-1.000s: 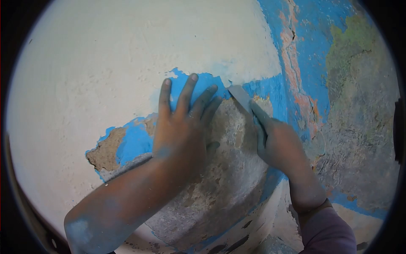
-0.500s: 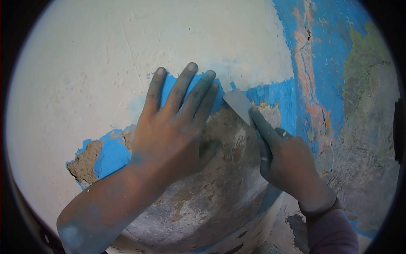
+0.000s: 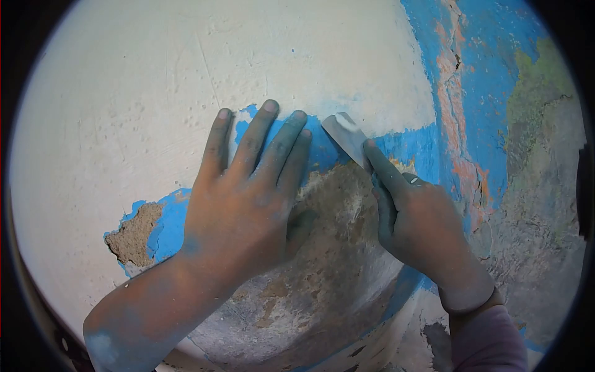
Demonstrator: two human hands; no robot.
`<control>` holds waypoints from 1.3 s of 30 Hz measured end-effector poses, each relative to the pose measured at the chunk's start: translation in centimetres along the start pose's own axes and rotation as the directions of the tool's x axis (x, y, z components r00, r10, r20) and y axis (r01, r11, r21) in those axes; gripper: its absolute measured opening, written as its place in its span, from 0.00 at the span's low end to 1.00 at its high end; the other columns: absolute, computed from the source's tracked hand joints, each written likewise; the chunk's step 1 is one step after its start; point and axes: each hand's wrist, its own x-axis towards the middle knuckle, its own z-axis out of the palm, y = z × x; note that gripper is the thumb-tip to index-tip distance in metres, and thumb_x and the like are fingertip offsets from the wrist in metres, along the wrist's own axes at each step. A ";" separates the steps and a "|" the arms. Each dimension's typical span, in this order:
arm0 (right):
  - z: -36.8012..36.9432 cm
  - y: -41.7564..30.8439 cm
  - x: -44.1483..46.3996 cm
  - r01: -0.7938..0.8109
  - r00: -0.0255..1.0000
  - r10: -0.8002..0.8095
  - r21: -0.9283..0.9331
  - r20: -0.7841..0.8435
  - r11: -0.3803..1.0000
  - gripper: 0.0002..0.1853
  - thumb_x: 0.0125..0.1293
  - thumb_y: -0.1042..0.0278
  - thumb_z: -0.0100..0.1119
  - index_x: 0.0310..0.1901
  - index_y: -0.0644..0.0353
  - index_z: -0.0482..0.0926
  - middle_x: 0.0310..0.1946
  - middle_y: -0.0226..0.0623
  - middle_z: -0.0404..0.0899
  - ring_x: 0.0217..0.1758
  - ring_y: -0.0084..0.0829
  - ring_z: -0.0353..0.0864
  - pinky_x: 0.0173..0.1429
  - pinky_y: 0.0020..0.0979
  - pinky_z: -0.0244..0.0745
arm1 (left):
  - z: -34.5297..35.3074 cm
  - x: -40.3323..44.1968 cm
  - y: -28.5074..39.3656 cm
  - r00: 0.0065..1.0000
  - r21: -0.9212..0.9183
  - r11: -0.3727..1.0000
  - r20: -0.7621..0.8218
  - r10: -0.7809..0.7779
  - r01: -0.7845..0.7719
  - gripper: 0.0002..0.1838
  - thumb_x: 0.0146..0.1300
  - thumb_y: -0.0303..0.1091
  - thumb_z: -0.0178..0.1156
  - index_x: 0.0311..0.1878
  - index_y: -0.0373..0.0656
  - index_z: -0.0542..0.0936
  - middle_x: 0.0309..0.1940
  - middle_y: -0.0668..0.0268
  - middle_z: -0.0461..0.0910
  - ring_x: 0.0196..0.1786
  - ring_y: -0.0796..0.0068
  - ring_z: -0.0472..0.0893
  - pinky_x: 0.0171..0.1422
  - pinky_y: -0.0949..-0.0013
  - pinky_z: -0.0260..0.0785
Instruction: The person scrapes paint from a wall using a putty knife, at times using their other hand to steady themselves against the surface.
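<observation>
My right hand (image 3: pixel 412 208) is closed round a putty knife (image 3: pixel 344 136), index finger stretched along its blade. The blade points up and left, against the lower edge of the cream paint (image 3: pixel 186 74), with a pale flake or smear on its tip. My left hand (image 3: pixel 248 186) lies flat on the wall with fingers apart, over a strip of bare blue paint (image 3: pixel 322 146). Its palm is hidden. The putty knife's handle is mostly hidden inside my right hand.
Below the blue strip is a rough grey-brown bare patch (image 3: pixel 334 229). A broken plaster hole (image 3: pixel 135 235) shows at left. To the right runs a blue band (image 3: pixel 483 99) with a cracked pink streak (image 3: pixel 455 105), then a grey-green worn surface (image 3: pixel 545 149).
The putty knife has moved slightly up and left, and a pale flake or smear now shows on its blade. My left hand stays pressed on the wall; the view has shifted a little.
</observation>
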 end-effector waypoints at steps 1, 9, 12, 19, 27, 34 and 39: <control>0.3 0.1 0.0 -0.002 1.000 0.002 0.038 -0.004 0.999 0.33 0.69 0.75 0.56 0.76 0.49 0.66 0.29 0.51 0.83 0.25 0.52 0.82 0.30 0.49 0.73 | -0.1 -0.1 -0.1 1.000 -0.001 1.000 0.001 -0.002 0.002 0.46 0.50 0.49 0.73 0.72 0.41 0.70 0.76 0.60 0.64 0.81 0.54 0.58 0.84 0.37 0.45; 0.0 -0.7 -1.3 -0.010 1.000 0.010 0.001 0.004 1.000 0.33 0.68 0.75 0.56 0.75 0.52 0.66 0.26 0.52 0.81 0.26 0.52 0.82 0.32 0.48 0.74 | 0.5 -0.6 0.2 1.000 0.083 0.996 0.000 0.014 -0.013 0.45 0.54 0.51 0.70 0.73 0.40 0.69 0.77 0.60 0.63 0.82 0.54 0.56 0.85 0.38 0.42; -1.3 -1.8 0.2 -0.077 0.996 0.076 0.023 0.035 0.997 0.32 0.67 0.76 0.57 0.74 0.53 0.68 0.23 0.52 0.79 0.26 0.52 0.82 0.32 0.48 0.73 | 0.5 -0.6 0.2 1.000 0.107 0.994 0.011 0.007 -0.008 0.44 0.57 0.52 0.68 0.74 0.40 0.68 0.77 0.59 0.62 0.83 0.55 0.54 0.86 0.39 0.40; 0.3 -1.2 -0.9 -0.116 0.993 0.116 0.076 -0.001 0.990 0.29 0.70 0.70 0.54 0.73 0.54 0.68 0.23 0.54 0.79 0.28 0.55 0.82 0.34 0.51 0.75 | 0.4 -0.6 0.6 0.998 0.069 0.997 0.060 0.031 -0.035 0.43 0.61 0.54 0.63 0.76 0.40 0.66 0.78 0.59 0.62 0.83 0.56 0.54 0.86 0.41 0.40; 0.3 -3.0 -2.5 -0.186 0.982 0.188 0.091 -0.013 0.978 0.28 0.70 0.73 0.55 0.71 0.55 0.71 0.25 0.58 0.79 0.28 0.59 0.80 0.37 0.52 0.74 | 1.0 -1.1 0.7 1.000 0.013 1.000 0.013 0.018 -0.018 0.41 0.62 0.53 0.62 0.75 0.41 0.68 0.78 0.58 0.63 0.82 0.57 0.54 0.85 0.40 0.38; -1.2 -4.1 0.2 -0.205 0.979 0.205 0.100 0.012 0.974 0.26 0.71 0.68 0.51 0.71 0.58 0.70 0.28 0.58 0.82 0.32 0.59 0.83 0.40 0.55 0.77 | 0.7 -1.2 1.2 0.997 0.066 0.995 0.020 -0.072 0.071 0.39 0.64 0.56 0.61 0.75 0.47 0.69 0.78 0.53 0.61 0.83 0.56 0.52 0.85 0.39 0.38; -1.0 -3.4 -2.2 -0.135 0.989 0.129 0.089 0.068 0.987 0.27 0.71 0.68 0.51 0.71 0.58 0.70 0.30 0.59 0.82 0.34 0.58 0.84 0.41 0.54 0.78 | 0.9 -1.1 1.3 0.996 0.107 0.991 0.000 -0.087 0.086 0.39 0.65 0.57 0.61 0.76 0.50 0.69 0.78 0.51 0.60 0.83 0.54 0.52 0.85 0.39 0.37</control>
